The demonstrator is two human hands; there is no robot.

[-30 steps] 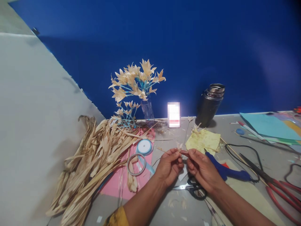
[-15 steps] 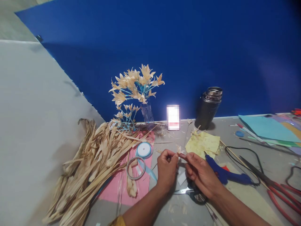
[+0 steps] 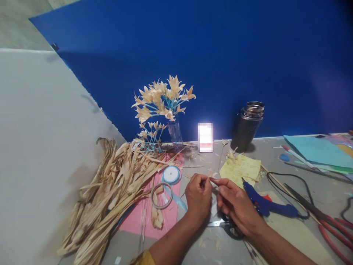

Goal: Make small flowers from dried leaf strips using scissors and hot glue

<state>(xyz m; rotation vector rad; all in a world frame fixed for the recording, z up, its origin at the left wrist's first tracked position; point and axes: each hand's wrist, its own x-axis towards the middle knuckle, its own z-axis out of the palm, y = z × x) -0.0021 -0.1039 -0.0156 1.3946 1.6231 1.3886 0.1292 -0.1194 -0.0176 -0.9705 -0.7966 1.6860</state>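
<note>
My left hand point(image 3: 199, 194) and my right hand point(image 3: 234, 204) meet over the grey table, both pinched on a small pale husk flower point(image 3: 211, 174) on a thin stem. Its petals stick up between the fingertips. Black-handled scissors point(image 3: 227, 226) lie on the table under my right hand. A blue glue gun point(image 3: 266, 205) lies just right of my right hand. Left of my left hand sit a light blue ribbon spool point(image 3: 171, 174) and an empty ring point(image 3: 161, 195) on pink paper point(image 3: 143, 217).
A heap of dried corn husks point(image 3: 110, 195) fills the left. Finished husk flowers stand in a clear vase point(image 3: 162, 101) at the blue wall. A dark steel flask point(image 3: 247, 126), yellow paper point(image 3: 240, 168), coloured sheets point(image 3: 317, 151), black cable and red-handled pliers point(image 3: 328, 224) lie right.
The view shifted slightly. My left hand has turned more upright and closed tighter around the small flower's stem; my right hand keeps its pinch at the same spot.
</note>
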